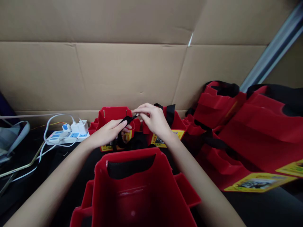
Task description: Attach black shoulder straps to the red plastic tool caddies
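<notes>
My left hand [115, 130] is closed on a black strap [127, 119], thumb on top. The strap's end has a small shiny metal piece [136, 115], pinched between the fingertips of my right hand [153, 117]. Whether that piece is a buckle or a clip is too small to tell. Below my hands, closest to me, stands a red plastic tool box [132, 198] with an open top, side pockets and a black band behind its slot. Just behind my hands is another red box [113, 114] with two narrow slits and a yellow label, partly hidden by my left hand.
At the left a white power strip [68, 137] holds plugs and a tangle of cables. Another strapped red box [174, 121] stands right of my hands. Several more red boxes [258, 135] are stacked at the right. Cardboard [132, 72] walls off the back, beside a metal post [272, 47].
</notes>
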The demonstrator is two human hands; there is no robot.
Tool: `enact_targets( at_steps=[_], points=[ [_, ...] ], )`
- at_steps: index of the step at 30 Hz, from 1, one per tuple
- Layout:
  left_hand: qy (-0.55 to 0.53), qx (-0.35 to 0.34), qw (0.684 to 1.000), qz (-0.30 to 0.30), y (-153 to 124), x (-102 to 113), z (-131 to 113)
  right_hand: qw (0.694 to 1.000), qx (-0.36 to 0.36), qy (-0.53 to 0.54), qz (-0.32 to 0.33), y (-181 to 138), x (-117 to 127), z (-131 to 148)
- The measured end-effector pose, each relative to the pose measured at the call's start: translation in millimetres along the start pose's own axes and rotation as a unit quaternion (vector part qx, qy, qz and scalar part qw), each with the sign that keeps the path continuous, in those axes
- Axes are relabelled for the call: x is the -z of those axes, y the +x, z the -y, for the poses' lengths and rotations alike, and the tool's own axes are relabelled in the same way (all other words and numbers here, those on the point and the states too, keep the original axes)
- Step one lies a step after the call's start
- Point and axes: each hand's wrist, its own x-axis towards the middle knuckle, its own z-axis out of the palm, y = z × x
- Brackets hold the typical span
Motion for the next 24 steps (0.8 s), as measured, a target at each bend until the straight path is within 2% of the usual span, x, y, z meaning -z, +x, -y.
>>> enact_targets(
  at_steps=[2,4,7,9,14,18,24],
  points=[
    [0.018,-0.01,1.0,-0.023,0.1,1.7,0.0,0.999,0.015,-0.017,-0.028,0.3,0.4,-0.5],
    [0.081,-0.018,0.995,-0.06,0.5,2.0,-0.3,0.998,0.031,-0.016,-0.045,0.5,0.1,0.0],
    [0.216,-0.048,0.968,-0.117,1.9,-1.6,-0.1,0.997,0.055,0.02,-0.049,0.0,-2.7,1.6],
    [0.264,-0.082,0.951,-0.139,3.4,-5.3,2.1,0.995,0.074,0.039,-0.048,-0.7,-5.6,1.9],
    [0.309,-0.128,0.935,-0.115,5.4,-10.0,13.1,0.991,0.126,0.028,-0.036,-1.7,-9.9,-2.9],
    [0.328,-0.155,0.924,-0.117,3.5,-11.2,16.6,0.989,0.138,0.011,-0.055,-1.2,-8.6,-7.3],
    [0.317,-0.163,0.928,-0.111,3.8,-12.4,12.7,0.986,0.16,0.032,-0.024,-1.1,-6.4,-7.5]
  ],
)
